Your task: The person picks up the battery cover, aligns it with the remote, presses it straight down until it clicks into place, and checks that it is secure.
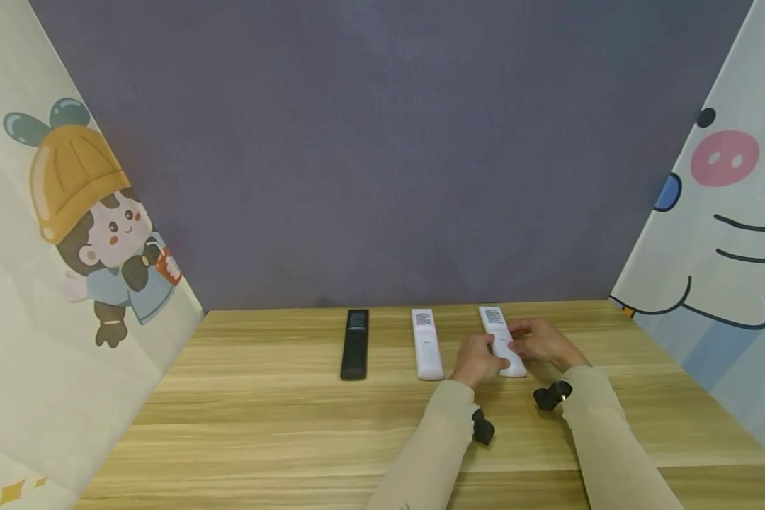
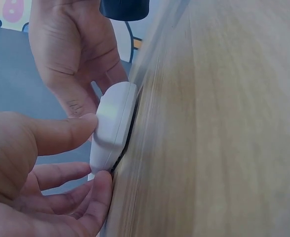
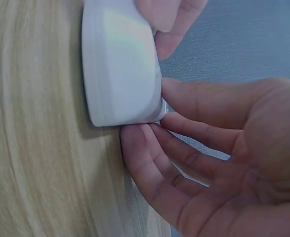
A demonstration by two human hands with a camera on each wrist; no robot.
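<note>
A white remote control (image 1: 501, 341) lies at the right of a row on the wooden table, its printed label at the far end. My left hand (image 1: 477, 361) holds its left edge, thumb on top and fingers along the side, as the left wrist view shows on the remote's white casing (image 2: 112, 121). From the other side, my right hand (image 1: 544, 343) pinches the same remote, with the thumb on its upper face (image 3: 127, 69) and fingers against its edge. A second white remote (image 1: 428, 347) and a black remote (image 1: 355, 346) lie to the left, both untouched.
The wooden table (image 1: 280, 425) meets a dark grey panel (image 1: 382, 156) just behind the remotes. Pale printed sheets with cartoon figures flank it at left (image 1: 13, 297) and right (image 1: 739, 283). Black wrist devices sit on both sleeves.
</note>
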